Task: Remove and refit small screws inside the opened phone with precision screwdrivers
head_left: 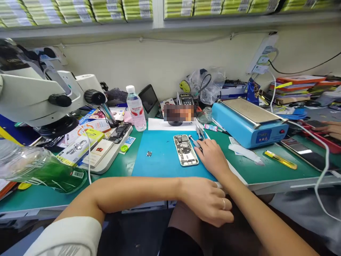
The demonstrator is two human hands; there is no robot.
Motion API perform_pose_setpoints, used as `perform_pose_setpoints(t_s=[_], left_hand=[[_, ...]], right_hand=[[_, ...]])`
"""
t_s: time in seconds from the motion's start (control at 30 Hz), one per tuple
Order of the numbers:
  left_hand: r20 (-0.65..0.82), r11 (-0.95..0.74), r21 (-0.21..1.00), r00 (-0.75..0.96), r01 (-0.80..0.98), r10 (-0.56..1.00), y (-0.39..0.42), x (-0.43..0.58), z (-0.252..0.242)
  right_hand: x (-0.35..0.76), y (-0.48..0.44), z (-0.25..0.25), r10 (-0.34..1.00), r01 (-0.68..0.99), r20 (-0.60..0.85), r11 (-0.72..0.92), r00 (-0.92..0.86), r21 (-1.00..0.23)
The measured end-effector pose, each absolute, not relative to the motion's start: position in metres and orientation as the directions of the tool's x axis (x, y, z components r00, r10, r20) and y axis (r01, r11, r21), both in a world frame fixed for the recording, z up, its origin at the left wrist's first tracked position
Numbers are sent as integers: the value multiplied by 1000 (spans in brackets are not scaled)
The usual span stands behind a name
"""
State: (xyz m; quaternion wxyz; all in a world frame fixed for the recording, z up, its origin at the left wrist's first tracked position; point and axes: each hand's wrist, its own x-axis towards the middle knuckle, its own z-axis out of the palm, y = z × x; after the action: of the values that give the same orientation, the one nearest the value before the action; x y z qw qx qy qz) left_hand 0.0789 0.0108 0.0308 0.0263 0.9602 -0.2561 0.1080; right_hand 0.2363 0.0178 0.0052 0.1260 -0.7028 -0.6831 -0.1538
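On a blue mat [160, 161] lies an opened phone [185, 151], its inner parts and pale metal frame showing. My right hand [213, 156] rests just right of it, fingers closed around a slim blue-grey screwdriver [195, 142]. Several metal tweezers [199, 132] stand beyond those fingertips. My left hand [209, 202], with a ring on one finger, hangs in front of the table edge below my right wrist. Its fingers are curled, and whatever they may hold is hidden. A small electronic part [149, 154] sits by itself on the mat's left side.
A blue heating plate [247, 122] stands at right, near a yellow cutter [280, 160]. A microscope [39, 96], a green-liquid bottle [45, 170] and a water bottle [136, 110] occupy the left. Another person's hand [333, 128] shows at the right edge. A white cable [326, 156] hangs over the table edge.
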Motion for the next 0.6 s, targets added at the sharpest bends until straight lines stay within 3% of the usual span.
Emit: perform_pose_setpoints(t_s=[0.23,0.43,0.6], left_hand=[[171,-915,72,909,-397,-381,23,80,10],[96,-920,59,920,-387,-380,11,78,11],[124,-939,48,935,-341,-333,10,75,8]], right_hand=[[234,19,4,930,999,364,-39,48,-30],[235,22,2,925,999,378,-17,31,-41],[235,22,5,929,999,369,-27,37,-32]])
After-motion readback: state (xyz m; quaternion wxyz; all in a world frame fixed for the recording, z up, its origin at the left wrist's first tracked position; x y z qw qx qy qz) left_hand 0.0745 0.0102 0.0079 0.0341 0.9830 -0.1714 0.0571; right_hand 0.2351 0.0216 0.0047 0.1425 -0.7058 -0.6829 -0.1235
